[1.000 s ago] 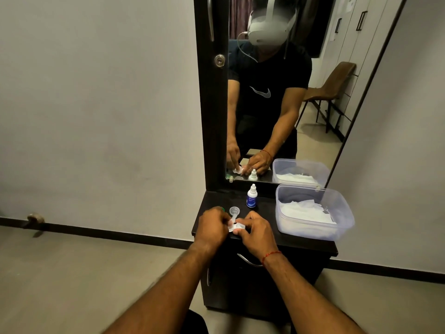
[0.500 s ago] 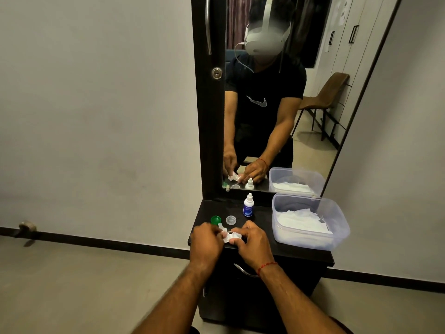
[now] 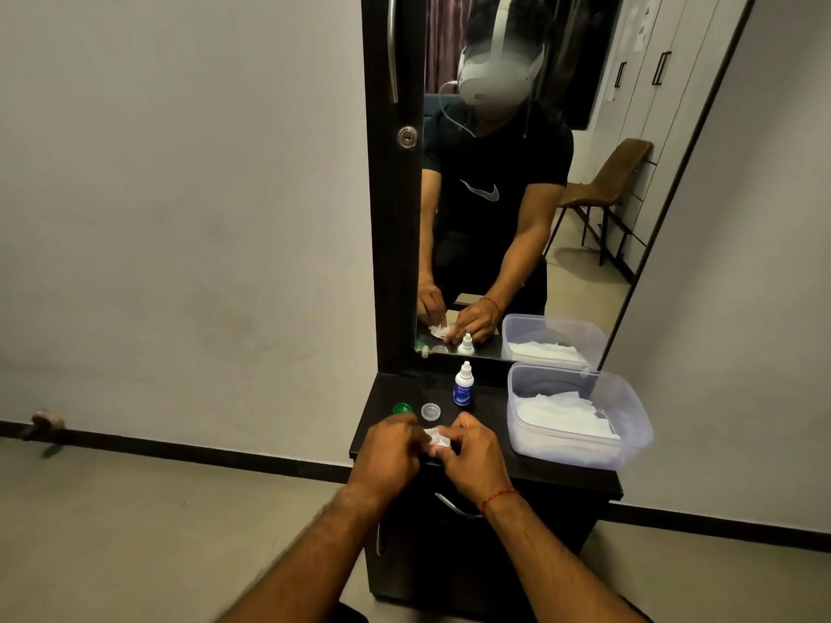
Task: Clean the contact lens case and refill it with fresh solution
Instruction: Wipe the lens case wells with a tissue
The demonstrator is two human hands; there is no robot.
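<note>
The lens case (image 3: 437, 439) sits between the two hands, a small pale piece that shows only in the gap between the fingertips. The fingers cover most of it, and I cannot tell whether the white part showing is the case alone or has tissue on it. The left hand (image 3: 389, 451) has its fingers curled in and pinches the case from its side. The right hand (image 3: 472, 460) does the same from the other side, so the fingertips of both hands meet on it, low over the front of the dark cabinet top (image 3: 490, 406).

Just beyond the left hand's knuckles lies a green cap (image 3: 401, 408). A clear cap (image 3: 431, 411) lies beside it, just beyond the fingertips of both hands. Further back, beyond the right hand, a small white dropper bottle (image 3: 463, 384) with a blue label stands upright and closed. To the right of the right hand sits a clear plastic tub (image 3: 629, 411) holding white tissues (image 3: 562, 413). A red thread (image 3: 498, 496) circles the right wrist. Behind everything, a mirror (image 3: 584, 263) reflects the person and the tub.
</note>
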